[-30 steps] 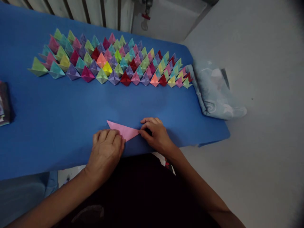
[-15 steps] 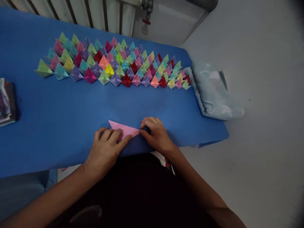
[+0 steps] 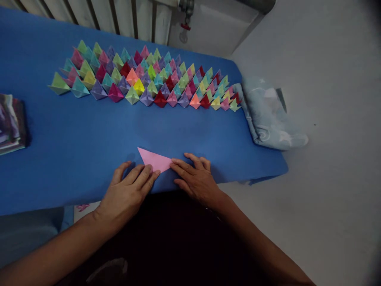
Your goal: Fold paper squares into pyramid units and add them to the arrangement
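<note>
A folded piece of pink paper (image 3: 157,161) lies flat on the blue table cover (image 3: 113,135), near the front edge. My left hand (image 3: 127,190) rests on its lower left part, fingers stretched out and pressing it down. At the paper's right corner, my right hand (image 3: 193,174) touches it with extended fingertips, the fingers spread. Both hands partly cover the lower edge of the paper. Beyond them stand rows of small folded paper boats (image 3: 132,95) in many colours.
A folded grey-blue cloth (image 3: 264,119) lies at the table's right end, against the wall. At the left edge sits a stack of dark printed material (image 3: 13,125). A white radiator (image 3: 125,20) and a valve with a red handle (image 3: 186,26) are behind the table.
My right hand has gone from pinching the paper's right corner to lying on it with spread fingers. My left hand has shifted slightly left and down, its fingers still on the paper.
</note>
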A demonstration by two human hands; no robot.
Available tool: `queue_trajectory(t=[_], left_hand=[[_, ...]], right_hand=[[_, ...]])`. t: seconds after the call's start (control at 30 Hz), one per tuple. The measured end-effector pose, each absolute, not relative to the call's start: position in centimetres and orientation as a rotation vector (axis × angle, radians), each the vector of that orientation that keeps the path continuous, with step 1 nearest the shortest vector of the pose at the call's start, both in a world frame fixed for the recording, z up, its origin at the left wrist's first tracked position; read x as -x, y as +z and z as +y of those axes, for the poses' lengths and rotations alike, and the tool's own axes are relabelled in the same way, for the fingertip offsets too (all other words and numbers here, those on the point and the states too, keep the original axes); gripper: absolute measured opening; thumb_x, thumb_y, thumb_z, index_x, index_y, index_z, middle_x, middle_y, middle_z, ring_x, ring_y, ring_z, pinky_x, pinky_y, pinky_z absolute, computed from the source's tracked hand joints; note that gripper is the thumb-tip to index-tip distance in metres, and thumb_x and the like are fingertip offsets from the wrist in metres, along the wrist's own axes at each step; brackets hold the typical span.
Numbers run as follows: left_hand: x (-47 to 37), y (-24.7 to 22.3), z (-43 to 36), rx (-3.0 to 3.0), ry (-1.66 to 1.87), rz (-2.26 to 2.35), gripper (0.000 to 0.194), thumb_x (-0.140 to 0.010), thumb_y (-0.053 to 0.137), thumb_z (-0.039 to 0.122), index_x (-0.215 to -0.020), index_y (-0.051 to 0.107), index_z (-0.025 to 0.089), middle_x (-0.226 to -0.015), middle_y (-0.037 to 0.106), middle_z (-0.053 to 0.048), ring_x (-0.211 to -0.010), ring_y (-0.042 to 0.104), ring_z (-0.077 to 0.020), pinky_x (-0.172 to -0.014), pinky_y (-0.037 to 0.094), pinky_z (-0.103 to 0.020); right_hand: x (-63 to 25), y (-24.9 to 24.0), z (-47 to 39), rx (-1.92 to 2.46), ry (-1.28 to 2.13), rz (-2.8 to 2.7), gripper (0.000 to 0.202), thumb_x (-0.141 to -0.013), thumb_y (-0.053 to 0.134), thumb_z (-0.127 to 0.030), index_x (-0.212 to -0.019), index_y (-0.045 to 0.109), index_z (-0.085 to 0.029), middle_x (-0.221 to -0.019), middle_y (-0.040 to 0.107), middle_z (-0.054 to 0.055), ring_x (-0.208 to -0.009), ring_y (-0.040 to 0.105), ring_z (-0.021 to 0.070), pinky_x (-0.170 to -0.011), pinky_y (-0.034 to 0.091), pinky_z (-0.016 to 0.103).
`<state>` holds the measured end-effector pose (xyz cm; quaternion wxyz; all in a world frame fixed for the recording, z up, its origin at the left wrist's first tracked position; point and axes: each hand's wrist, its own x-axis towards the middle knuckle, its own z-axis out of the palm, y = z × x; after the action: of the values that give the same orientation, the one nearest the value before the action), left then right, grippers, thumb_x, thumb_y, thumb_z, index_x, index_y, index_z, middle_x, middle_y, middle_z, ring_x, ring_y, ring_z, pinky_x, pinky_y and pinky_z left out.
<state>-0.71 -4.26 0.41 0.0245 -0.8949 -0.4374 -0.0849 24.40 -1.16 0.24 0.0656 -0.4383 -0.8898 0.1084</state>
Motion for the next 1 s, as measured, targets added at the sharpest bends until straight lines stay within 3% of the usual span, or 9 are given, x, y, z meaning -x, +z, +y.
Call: queue_trajectory(t=[0.23, 0.4, 0.53, 0.63, 0.83, 1.0], left_hand=[[1.4, 0.5, -5.7, 2.685, -0.295, -1.261, 0.052, -0.087, 0.036, -0.003, -0.129, 0.063, 0.009, -0.126, 0.068, -0.019, -0.114, 0.064, -0.0323, -0.102, 0.037, -0.053], [0.4, 0.6, -5.9, 2.642, -0.299, -1.328, 0.049, -0.087, 0.036, -0.002, -0.124, 0.066, 0.010, -0.120, 0.070, -0.018, -0.110, 0.065, -0.0303, -0.101, 0.038, -0.051], [0.5, 0.2, -6.0, 2.595, -0.342, -1.384, 0.045, -0.091, 0.037, 0.002, -0.123, 0.066, 0.013, -0.120, 0.070, -0.016, -0.108, 0.065, -0.0281, -0.097, 0.042, -0.047], [1.0, -0.2, -5.9, 2.592, -0.426, -1.428, 0.039, -0.093, 0.040, 0.006, -0.122, 0.066, 0.013, -0.122, 0.069, -0.017, -0.106, 0.064, -0.0296, -0.092, 0.046, -0.047], [1.8, -0.3, -4.5, 2.578, -0.887, -1.839, 0.033, -0.097, 0.045, 0.025, -0.123, 0.063, 0.016, -0.121, 0.068, -0.014, -0.103, 0.066, -0.0271, -0.087, 0.053, -0.043], [1.6, 1.0, -0.7, 2.578, -1.487, -2.554, 0.050, -0.077, 0.069, 0.050, -0.115, 0.066, 0.018, -0.101, 0.074, -0.008, -0.086, 0.069, -0.0235, -0.075, 0.058, -0.038]], right_hand=[[-24.0, 0.9, -1.2, 1.380, 0.369, -2.628, 0.038, -0.100, 0.049, -0.035, -0.136, 0.057, -0.028, -0.142, 0.060, 0.005, -0.135, 0.040, 0.0363, -0.101, 0.028, 0.055], [-21.4, 1.8, 0.3, 1.479, 0.393, -2.473, 0.022, -0.096, 0.054, -0.031, -0.108, 0.070, -0.020, -0.121, 0.069, 0.011, -0.110, 0.059, 0.0274, -0.093, 0.039, 0.043], [-20.0, 3.0, 1.5, 1.639, 0.470, -2.476, 0.038, -0.087, 0.063, -0.030, -0.123, 0.063, -0.016, -0.116, 0.068, 0.014, -0.103, 0.061, 0.0286, -0.087, 0.040, 0.042], [-19.9, 3.7, 2.1, 1.694, 0.665, -2.448, 0.036, -0.082, 0.065, -0.027, -0.117, 0.064, -0.018, -0.108, 0.070, 0.010, -0.096, 0.062, 0.0255, -0.085, 0.039, 0.040], [-20.3, 3.7, 2.4, 1.698, 0.920, -2.284, 0.004, -0.077, 0.065, -0.018, -0.077, 0.063, -0.021, -0.072, 0.063, -0.003, -0.069, 0.055, 0.0134, -0.076, 0.035, 0.032], [-20.7, 3.5, 3.0, 1.526, 1.117, -2.002, 0.013, -0.078, 0.067, -0.022, -0.067, 0.060, -0.020, -0.067, 0.053, -0.005, -0.065, 0.048, 0.0105, -0.069, 0.036, 0.026]])
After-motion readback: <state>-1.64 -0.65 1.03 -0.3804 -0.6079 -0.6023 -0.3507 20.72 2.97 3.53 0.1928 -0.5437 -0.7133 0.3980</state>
